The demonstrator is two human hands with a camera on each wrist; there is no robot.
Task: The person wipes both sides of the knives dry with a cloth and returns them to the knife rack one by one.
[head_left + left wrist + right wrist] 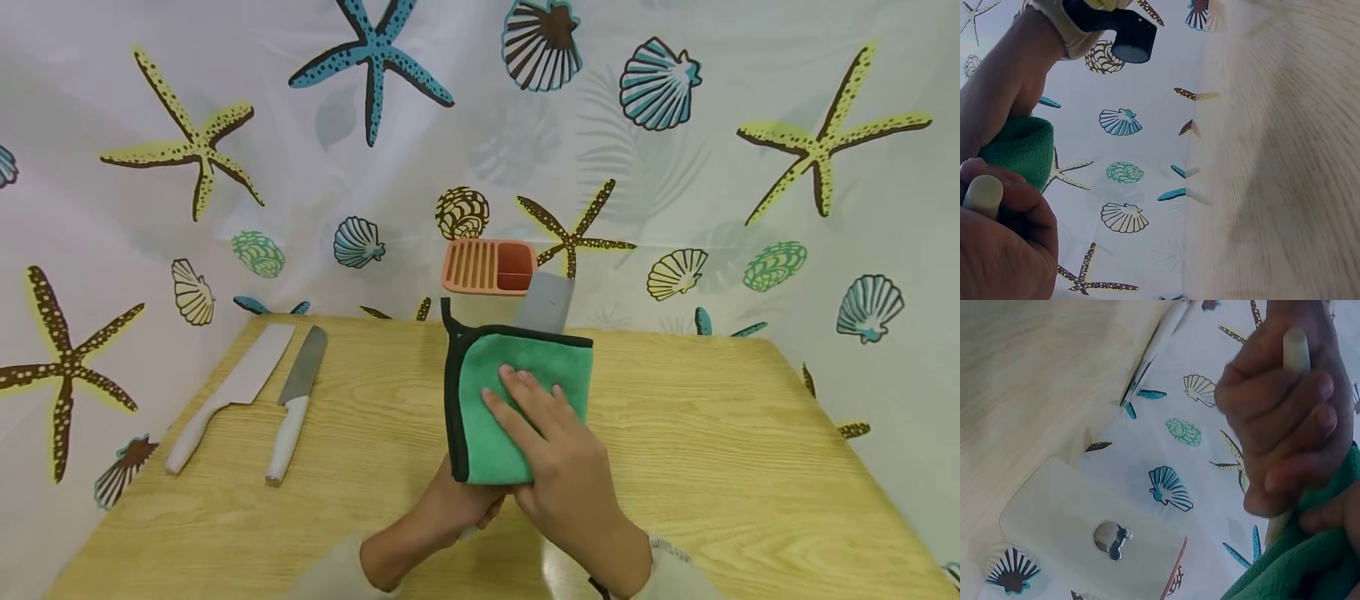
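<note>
My left hand (457,504) grips the pale handle (1297,351) of a knife, its fingers curled round it in the right wrist view. The knife's broad grey blade (546,302) sticks out past a green cloth (491,425) with black edging and a loop. My right hand (566,467) holds this folded cloth against the blade, fingers spread over its front and thumb on the other side. Most of the blade is hidden by the cloth. In the left wrist view the butt of the handle (984,195) shows in the left fist.
On the wooden table (712,433) at left lie a cleaver (247,367) and a narrower knife (302,383), both white-handled. A knife holder (459,310) with an orange slotted top stands at the back, before a patterned curtain (420,192).
</note>
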